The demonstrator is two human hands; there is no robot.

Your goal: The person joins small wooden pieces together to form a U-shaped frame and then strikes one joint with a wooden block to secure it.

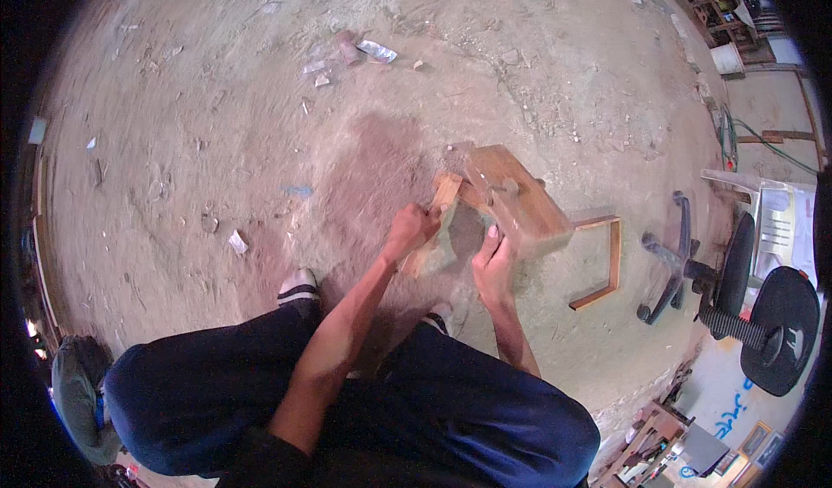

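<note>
My left hand [411,232] is closed round a light wooden strip [447,190], with the strip's upper end showing above the fingers. A brown wooden box-like block [530,206] with a small knob-like piece on its face is tilted to the right of the strip. My right hand [497,263] grips this block near its lower left edge; the thumb points up and the other fingers are mostly hidden. The strip's upper end is close to the block's left side, but I cannot tell whether they are joined. Below my left hand, another pale wooden piece [423,258] shows.
A three-sided wooden frame [614,258] lies on the dusty ground to the right. Beyond it are an office chair's base [680,263] and black seat parts [780,332]. Scraps and a silvery wrapper [377,51] lie farther off. My shoes [299,287] are near the work.
</note>
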